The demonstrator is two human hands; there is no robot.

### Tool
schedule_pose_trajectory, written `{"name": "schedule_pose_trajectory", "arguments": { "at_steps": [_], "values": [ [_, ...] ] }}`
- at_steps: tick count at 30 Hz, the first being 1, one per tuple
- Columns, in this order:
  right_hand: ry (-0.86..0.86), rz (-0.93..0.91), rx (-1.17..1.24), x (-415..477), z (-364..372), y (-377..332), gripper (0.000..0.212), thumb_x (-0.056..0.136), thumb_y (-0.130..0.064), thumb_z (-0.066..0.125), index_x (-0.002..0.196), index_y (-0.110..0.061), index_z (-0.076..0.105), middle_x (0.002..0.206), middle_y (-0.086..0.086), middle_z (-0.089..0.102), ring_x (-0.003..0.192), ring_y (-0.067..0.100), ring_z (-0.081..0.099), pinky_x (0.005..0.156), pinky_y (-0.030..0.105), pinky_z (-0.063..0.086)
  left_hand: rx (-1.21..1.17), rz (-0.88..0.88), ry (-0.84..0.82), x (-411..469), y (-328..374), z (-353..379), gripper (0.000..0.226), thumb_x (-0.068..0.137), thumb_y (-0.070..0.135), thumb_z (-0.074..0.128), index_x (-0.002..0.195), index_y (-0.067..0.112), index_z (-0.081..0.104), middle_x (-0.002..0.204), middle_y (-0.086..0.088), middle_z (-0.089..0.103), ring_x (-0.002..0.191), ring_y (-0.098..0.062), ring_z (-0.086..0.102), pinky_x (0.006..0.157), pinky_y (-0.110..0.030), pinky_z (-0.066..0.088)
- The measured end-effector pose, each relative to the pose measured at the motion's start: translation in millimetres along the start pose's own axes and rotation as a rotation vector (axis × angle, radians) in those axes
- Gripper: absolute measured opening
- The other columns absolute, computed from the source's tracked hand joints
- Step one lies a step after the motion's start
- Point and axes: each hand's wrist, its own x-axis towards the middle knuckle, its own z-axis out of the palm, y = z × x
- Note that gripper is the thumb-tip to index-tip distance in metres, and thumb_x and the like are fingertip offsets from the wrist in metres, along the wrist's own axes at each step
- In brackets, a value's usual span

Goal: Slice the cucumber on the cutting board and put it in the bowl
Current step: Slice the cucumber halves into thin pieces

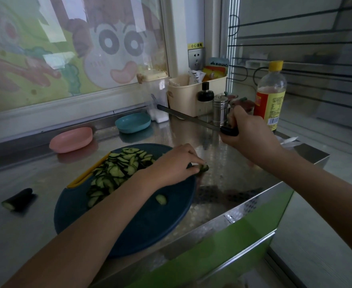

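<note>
my left hand (177, 163) pinches the cucumber stub (204, 168) at the cutting board's (150, 225) three o'clock rim, my right hand (248, 134) grips the knife (189, 118), raised; slicing this short could nick fingertips

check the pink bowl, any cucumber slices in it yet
No, the pink bowl looks empty, and the cucumber slices are piled on the cutting board.
</note>
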Motion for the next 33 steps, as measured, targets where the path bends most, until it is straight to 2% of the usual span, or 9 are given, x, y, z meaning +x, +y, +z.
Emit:
{"name": "schedule_pose_trajectory", "arguments": {
  "at_steps": [10, 15, 20, 26, 29, 31, 33],
  "values": [
    [-0.026, 0.01, 0.0, -1, 2, -7, 0.031, 0.081, -0.019, 0.069, 0.086, -0.01, 0.039, 0.084, 0.013, 0.064, 0.073, 0.028, 0.062, 0.065, 0.046, 0.052, 0.234, 0.114, 0.134, -15, -14, -3, 0.029, 0.094, 0.026, 0.054, 0.12, 0.022, 0.065, 0.125, 0.001, 0.05, 0.114, -0.013, 0.038, 0.097, -0.022, 0.033],
    [-0.025, 0.013, -0.012, -2, 1, -11, 0.031, 0.081, -0.018, 0.069, 0.085, -0.012, 0.038, 0.083, 0.012, 0.063, 0.073, 0.028, 0.061, 0.064, 0.044, 0.052, 0.322, 0.033, 0.135, -33, -33, -13, 0.029, 0.093, 0.031, 0.055, 0.12, 0.025, 0.065, 0.13, 0.003, 0.051, 0.12, -0.014, 0.037, 0.1, -0.025, 0.031],
    [-0.055, 0.023, -0.03, -3, 0, -13, 0.029, 0.082, -0.02, 0.068, 0.087, -0.01, 0.041, 0.085, 0.012, 0.062, 0.075, 0.028, 0.061, 0.067, 0.047, 0.052, 0.337, -0.136, 0.106, -50, -51, -27, 0.034, 0.091, 0.035, 0.058, 0.123, 0.023, 0.063, 0.133, 0.002, 0.05, 0.122, -0.014, 0.036, 0.1, -0.023, 0.029],
    [-0.05, 0.036, -0.004, -8, 1, -16, 0.03, 0.08, -0.021, 0.069, 0.084, -0.011, 0.041, 0.08, 0.01, 0.061, 0.071, 0.028, 0.059, 0.063, 0.042, 0.05, 0.197, -0.18, 0.097, -39, -28, -20, 0.052, 0.094, 0.04, 0.052, 0.141, 0.021, 0.043, 0.144, 0.0, 0.04, 0.131, -0.016, 0.034, 0.107, -0.026, 0.027],
    [-0.053, 0.049, 0.0, -9, -2, -17, 0.029, 0.08, -0.02, 0.069, 0.084, -0.01, 0.042, 0.08, 0.01, 0.061, 0.071, 0.027, 0.058, 0.064, 0.044, 0.051, 0.145, -0.25, -0.04, -22, -20, -15, 0.06, 0.097, 0.045, 0.044, 0.148, 0.018, 0.029, 0.153, -0.003, 0.029, 0.14, -0.019, 0.026, 0.111, -0.029, 0.022],
    [-0.055, 0.055, 0.009, -11, -3, -18, 0.03, 0.079, -0.02, 0.07, 0.084, -0.01, 0.042, 0.079, 0.009, 0.061, 0.07, 0.026, 0.058, 0.064, 0.044, 0.051, 0.192, -0.259, -0.094, -16, -24, -13, 0.052, 0.1, 0.039, 0.037, 0.145, 0.013, 0.036, 0.151, -0.005, 0.034, 0.139, -0.021, 0.027, 0.111, -0.029, 0.019],
    [-0.054, 0.065, 0.008, -12, -4, -18, 0.031, 0.079, -0.02, 0.07, 0.083, -0.01, 0.041, 0.079, 0.008, 0.06, 0.07, 0.025, 0.058, 0.063, 0.042, 0.051, 0.267, -0.282, -0.092, -16, -30, -15, 0.042, 0.102, 0.031, 0.034, 0.135, 0.009, 0.05, 0.142, -0.007, 0.048, 0.134, -0.024, 0.034, 0.106, -0.028, 0.017]
  ]
}}
